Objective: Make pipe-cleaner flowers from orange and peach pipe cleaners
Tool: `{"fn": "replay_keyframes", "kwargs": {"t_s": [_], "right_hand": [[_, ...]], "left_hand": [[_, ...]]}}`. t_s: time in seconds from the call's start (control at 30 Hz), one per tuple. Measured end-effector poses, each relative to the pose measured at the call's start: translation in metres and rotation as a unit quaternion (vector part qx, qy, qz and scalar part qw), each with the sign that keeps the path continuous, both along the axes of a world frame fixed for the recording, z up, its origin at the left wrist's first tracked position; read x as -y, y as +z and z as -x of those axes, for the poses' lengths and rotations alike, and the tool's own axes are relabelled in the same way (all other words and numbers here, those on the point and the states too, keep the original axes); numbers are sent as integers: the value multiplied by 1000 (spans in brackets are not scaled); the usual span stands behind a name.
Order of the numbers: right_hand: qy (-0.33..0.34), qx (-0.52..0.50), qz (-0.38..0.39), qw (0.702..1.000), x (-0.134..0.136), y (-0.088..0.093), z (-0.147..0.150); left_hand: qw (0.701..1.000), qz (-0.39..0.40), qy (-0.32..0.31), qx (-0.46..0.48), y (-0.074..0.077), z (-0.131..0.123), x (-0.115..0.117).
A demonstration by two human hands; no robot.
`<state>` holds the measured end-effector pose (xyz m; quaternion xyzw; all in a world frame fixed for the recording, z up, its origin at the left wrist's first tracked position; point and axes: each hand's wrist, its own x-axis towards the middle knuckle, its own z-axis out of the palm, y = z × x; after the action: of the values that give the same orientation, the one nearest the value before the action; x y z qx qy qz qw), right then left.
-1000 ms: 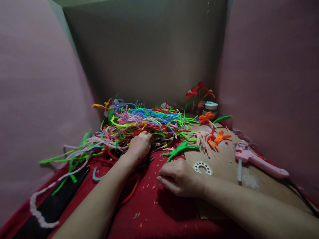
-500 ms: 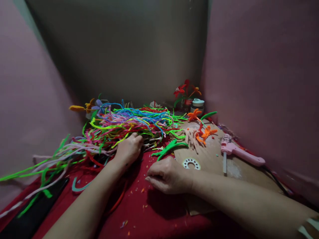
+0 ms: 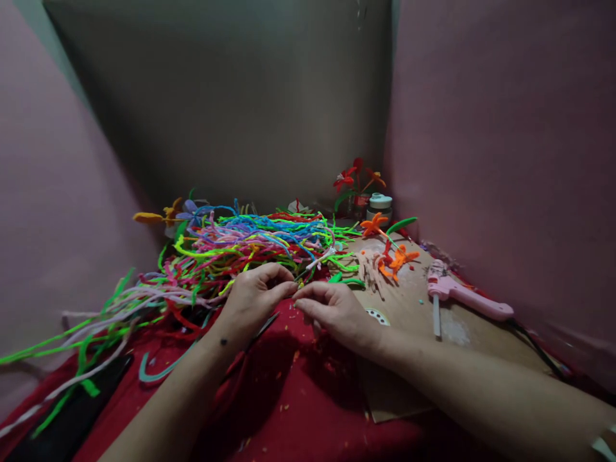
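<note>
A big tangle of coloured pipe cleaners point(image 3: 250, 240) lies on the red cloth point(image 3: 298, 398) in front of me. My left hand point(image 3: 250, 298) and my right hand point(image 3: 337, 311) meet at the near edge of the heap, fingertips pinched together. Between them runs a thin pale pipe cleaner point(image 3: 320, 258) that slants up and to the right. Both hands seem to pinch its lower end. A green pipe-cleaner piece point(image 3: 349, 280) lies just beyond my right hand.
A brown board point(image 3: 457, 327) on the right carries a pink glue gun point(image 3: 462, 296), orange pipe-cleaner flowers point(image 3: 397, 256) and a white ring point(image 3: 380, 314). Red flowers point(image 3: 353, 176) and a small jar point(image 3: 380, 205) stand at the back. Pink walls close both sides.
My left hand has come out of the heap and my right hand has lifted off the cloth; both now meet, pinching a thin pale strand. The view has shifted slightly.
</note>
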<state>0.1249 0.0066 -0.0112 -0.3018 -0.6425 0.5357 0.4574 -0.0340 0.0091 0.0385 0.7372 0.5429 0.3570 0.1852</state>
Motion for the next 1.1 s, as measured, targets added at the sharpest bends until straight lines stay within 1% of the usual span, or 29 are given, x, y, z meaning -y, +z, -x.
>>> {"fn": "replay_keyframes", "kwargs": {"t_s": [0.03,0.1,0.2,0.27,0.4,0.57,0.73,0.87,0.93,1.0,1.1], "right_hand": [[0,-46,54,998,-2,1,0],[-3,-125,116,985,-8,1,0],[-18,-209,150,966,-14,3,-2],[-28,-237,160,958,-16,7,-5],[-41,-221,148,963,-15,14,-10],[-41,-210,153,965,-15,17,-12],[-2,-216,161,963,-16,15,-12],[51,-258,158,952,-17,16,-15],[54,-265,152,951,-17,18,-16],[40,-258,144,955,-17,19,-16],[36,-252,127,959,-17,18,-15]], "left_hand": [[1000,9,-6,19,2,-2,1],[999,20,-8,39,4,-6,3],[999,25,1,35,3,-10,5],[999,24,-3,25,0,-12,6],[998,39,-20,35,-6,-17,8],[995,71,-38,64,-8,-21,10],[983,98,-101,120,-7,-22,11],[978,103,-116,137,-3,-22,15],[976,105,-118,149,-2,-23,15],[973,112,-116,166,-2,-23,15],[956,147,-126,218,-7,-24,14]]}}
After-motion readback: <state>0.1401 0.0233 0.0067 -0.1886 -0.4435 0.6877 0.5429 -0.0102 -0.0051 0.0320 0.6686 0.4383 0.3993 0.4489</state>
